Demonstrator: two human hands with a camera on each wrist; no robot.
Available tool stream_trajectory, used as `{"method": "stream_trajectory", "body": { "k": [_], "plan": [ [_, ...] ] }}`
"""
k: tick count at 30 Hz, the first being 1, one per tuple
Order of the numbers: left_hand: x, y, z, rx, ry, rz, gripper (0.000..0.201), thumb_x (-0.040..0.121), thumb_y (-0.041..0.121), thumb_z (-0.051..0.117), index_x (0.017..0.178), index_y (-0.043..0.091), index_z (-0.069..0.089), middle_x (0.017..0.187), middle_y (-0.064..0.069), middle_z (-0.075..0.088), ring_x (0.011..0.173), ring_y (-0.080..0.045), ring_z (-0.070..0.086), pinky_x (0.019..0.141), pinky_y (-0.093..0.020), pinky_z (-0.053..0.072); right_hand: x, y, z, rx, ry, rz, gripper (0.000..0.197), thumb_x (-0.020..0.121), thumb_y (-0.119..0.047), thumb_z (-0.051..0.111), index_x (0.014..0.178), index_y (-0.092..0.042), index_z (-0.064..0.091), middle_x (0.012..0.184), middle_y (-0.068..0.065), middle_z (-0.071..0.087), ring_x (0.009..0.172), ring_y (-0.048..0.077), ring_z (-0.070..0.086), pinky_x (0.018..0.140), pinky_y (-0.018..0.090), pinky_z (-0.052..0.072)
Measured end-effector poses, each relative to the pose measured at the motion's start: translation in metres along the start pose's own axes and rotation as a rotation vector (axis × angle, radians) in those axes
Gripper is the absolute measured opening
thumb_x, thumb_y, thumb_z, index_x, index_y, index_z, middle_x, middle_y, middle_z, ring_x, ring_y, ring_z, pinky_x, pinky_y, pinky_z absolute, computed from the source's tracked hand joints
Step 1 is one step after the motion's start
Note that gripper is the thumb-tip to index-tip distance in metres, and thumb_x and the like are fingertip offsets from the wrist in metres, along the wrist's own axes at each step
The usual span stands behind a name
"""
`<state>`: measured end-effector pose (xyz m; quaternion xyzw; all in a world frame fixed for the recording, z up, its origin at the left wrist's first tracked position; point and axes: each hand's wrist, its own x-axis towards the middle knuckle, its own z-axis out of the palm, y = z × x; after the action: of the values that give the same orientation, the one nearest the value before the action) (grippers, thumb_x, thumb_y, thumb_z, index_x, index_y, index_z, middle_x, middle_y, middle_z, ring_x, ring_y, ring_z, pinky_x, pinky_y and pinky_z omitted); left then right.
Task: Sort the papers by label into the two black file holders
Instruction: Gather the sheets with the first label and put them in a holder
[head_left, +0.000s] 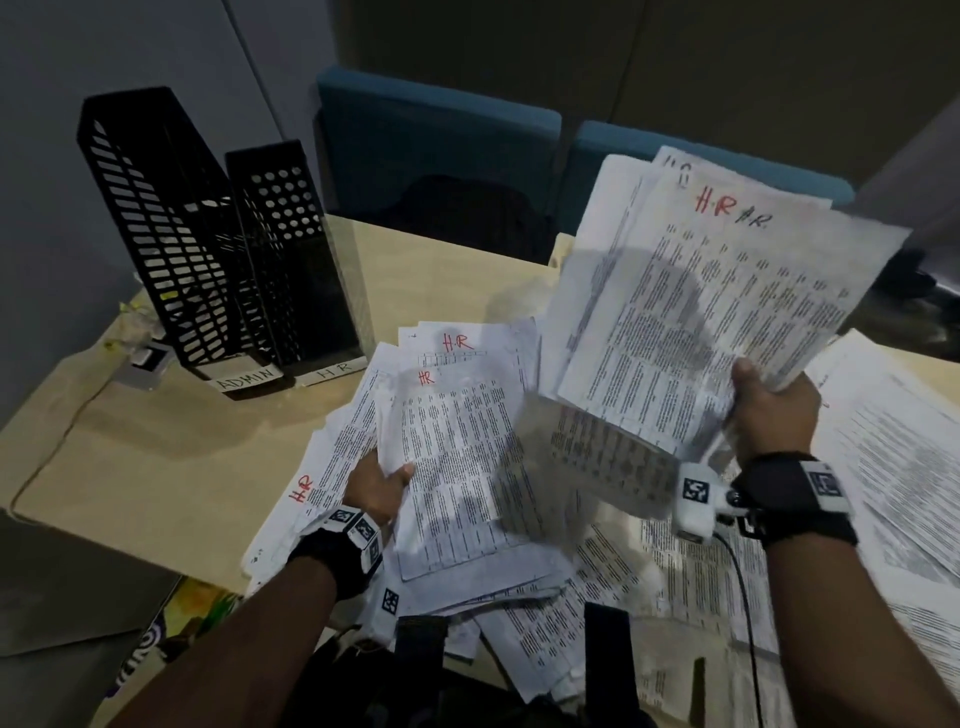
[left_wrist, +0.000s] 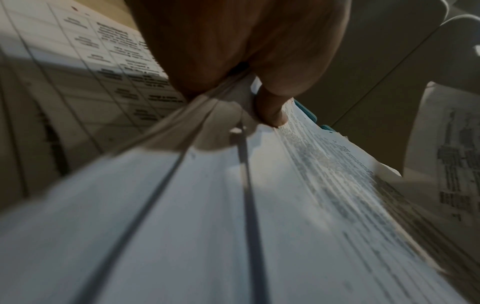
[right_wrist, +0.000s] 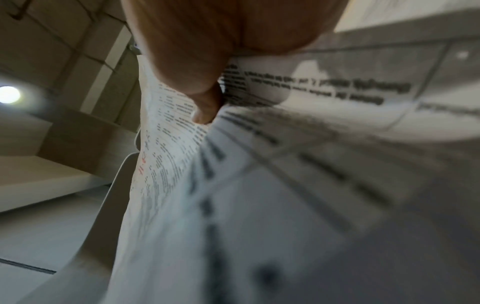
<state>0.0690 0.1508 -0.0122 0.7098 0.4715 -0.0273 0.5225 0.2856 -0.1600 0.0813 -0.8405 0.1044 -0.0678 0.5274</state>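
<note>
Two black file holders at the far left of the tabletop (head_left: 171, 457), upright and touching side by side: the taller one (head_left: 150, 223) of metal punched with slanted slots, tagged "ADMIN" on a white strip at its foot; the shorter one (head_left: 293, 249) punched with round holes near the top, tagged "HR". Neither visibly loaded, though interiors only partly seen through the holes.

Two handfuls of papers lifted, more loose sheets strewn beneath and to the right; exact sheet count impossible to tell. In the left hand (head_left: 376, 486), a fanned sheaf (head_left: 457, 457) of thin white printed pages, three red "HR" marks countable on it, held low just above the tabletop. Thumb pressed on top of the front page, other fingers curled under and hidden in the head view; in the left wrist view a fingertip (left_wrist: 271, 112) pinching the sheaf's edge. In the right hand (head_left: 774, 410), a second stack (head_left: 717, 312) raised higher and tilted up, top page marked "H.R" once in red and once in black, dense columns of small text below. Thumb clamped over the lower edge, remaining fingers behind the paper. Both stacks well apart from the holders. Light wood-look tabletop, smooth and matte. Two teal chair backs (head_left: 436, 140) beyond the far edge.
</note>
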Motion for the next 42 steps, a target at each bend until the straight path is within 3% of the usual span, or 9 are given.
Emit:
{"method": "stream_trajectory", "body": {
  "k": [7, 15, 18, 22, 27, 32, 35, 38, 42],
  "plan": [
    [0.004, -0.007, -0.001, -0.008, 0.017, 0.010, 0.040, 0.087, 0.021, 0.067, 0.123, 0.008, 0.059, 0.112, -0.012, 0.067, 0.101, -0.028, 0.061, 0.084, -0.034, 0.046, -0.015, -0.047, 0.031, 0.202, -0.141, -0.113, 0.035, 0.094, -0.014, 0.059, 0.127, -0.003, 0.058, 0.117, 0.001, 0.063, 0.101, 0.007, 0.060, 0.077, 0.007, 0.050],
    [-0.002, -0.003, -0.003, -0.032, 0.014, 0.025, 0.046, 0.090, 0.016, 0.064, 0.133, 0.004, 0.050, 0.125, -0.014, 0.060, 0.117, -0.031, 0.055, 0.088, -0.029, 0.038, -0.019, -0.094, 0.044, 0.606, -0.219, 0.007, 0.038, 0.085, -0.026, 0.064, 0.118, -0.007, 0.060, 0.117, 0.008, 0.068, 0.109, 0.026, 0.065, 0.092, 0.044, 0.054],
    [0.002, -0.008, -0.004, -0.027, -0.018, 0.022, 0.045, 0.089, 0.021, 0.066, 0.130, 0.006, 0.052, 0.122, -0.010, 0.062, 0.112, -0.027, 0.057, 0.090, -0.032, 0.042, -0.018, -0.093, 0.047, 0.660, -0.239, 0.056, 0.018, 0.097, -0.015, 0.053, 0.113, -0.009, 0.059, 0.110, 0.008, 0.068, 0.105, 0.027, 0.066, 0.086, 0.039, 0.056],
    [0.012, -0.016, -0.006, 0.001, -0.080, 0.032, 0.053, 0.080, 0.035, 0.074, 0.127, 0.017, 0.056, 0.118, -0.003, 0.066, 0.109, -0.027, 0.060, 0.096, -0.046, 0.047, -0.023, -0.064, 0.058, 0.406, -0.232, 0.011, 0.025, 0.094, -0.019, 0.060, 0.112, 0.000, 0.062, 0.089, -0.009, 0.071, 0.076, -0.001, 0.067, 0.065, 0.020, 0.055],
    [0.012, -0.016, -0.008, -0.053, -0.083, 0.019, 0.052, 0.085, 0.030, 0.070, 0.130, 0.013, 0.053, 0.124, -0.008, 0.062, 0.115, -0.029, 0.056, 0.098, -0.040, 0.043, -0.040, 0.023, 0.076, -0.053, -0.356, 0.147, 0.030, 0.086, -0.025, 0.067, 0.110, -0.008, 0.067, 0.102, 0.009, 0.070, 0.095, 0.028, 0.067, 0.086, 0.051, 0.055],
    [0.007, -0.010, -0.009, -0.245, -0.130, -0.023, 0.064, 0.089, 0.053, 0.051, 0.139, 0.013, 0.047, 0.139, -0.005, 0.050, 0.129, -0.028, 0.045, 0.104, -0.036, 0.034, -0.082, 0.042, 0.101, -0.240, -0.513, 0.168, 0.027, 0.089, -0.021, 0.065, 0.109, -0.003, 0.064, 0.096, 0.010, 0.067, 0.088, 0.025, 0.064, 0.071, 0.030, 0.047],
    [0.009, -0.014, -0.010, -0.248, -0.169, 0.005, 0.058, 0.082, 0.040, 0.068, 0.132, 0.015, 0.053, 0.126, -0.004, 0.061, 0.117, -0.025, 0.056, 0.093, -0.032, 0.041, -0.095, 0.038, 0.119, -0.245, -0.529, 0.190, 0.010, 0.092, -0.020, 0.057, 0.096, -0.012, 0.060, 0.085, 0.004, 0.064, 0.076, 0.023, 0.062, 0.058, 0.023, 0.043],
    [0.011, -0.021, -0.014, -0.148, -0.241, 0.024, 0.084, 0.062, 0.031, 0.086, 0.135, 0.020, 0.046, 0.123, 0.004, 0.060, 0.115, -0.021, 0.055, 0.089, -0.034, 0.045, -0.093, 0.029, 0.122, -0.188, -0.451, 0.144, 0.002, 0.090, -0.014, 0.056, 0.089, -0.013, 0.057, 0.085, 0.005, 0.063, 0.071, 0.021, 0.058, 0.051, 0.022, 0.040],
    [0.010, -0.023, -0.014, -0.097, -0.217, 0.062, 0.089, 0.060, 0.015, 0.089, 0.137, 0.016, 0.043, 0.123, 0.003, 0.058, 0.116, -0.017, 0.049, 0.100, -0.035, 0.037, -0.073, 0.015, 0.104, -0.024, -0.345, 0.181, 0.008, 0.088, -0.014, 0.060, 0.093, -0.010, 0.063, 0.082, 0.006, 0.067, 0.071, 0.020, 0.059, 0.068, 0.036, 0.053]
  ]
}}
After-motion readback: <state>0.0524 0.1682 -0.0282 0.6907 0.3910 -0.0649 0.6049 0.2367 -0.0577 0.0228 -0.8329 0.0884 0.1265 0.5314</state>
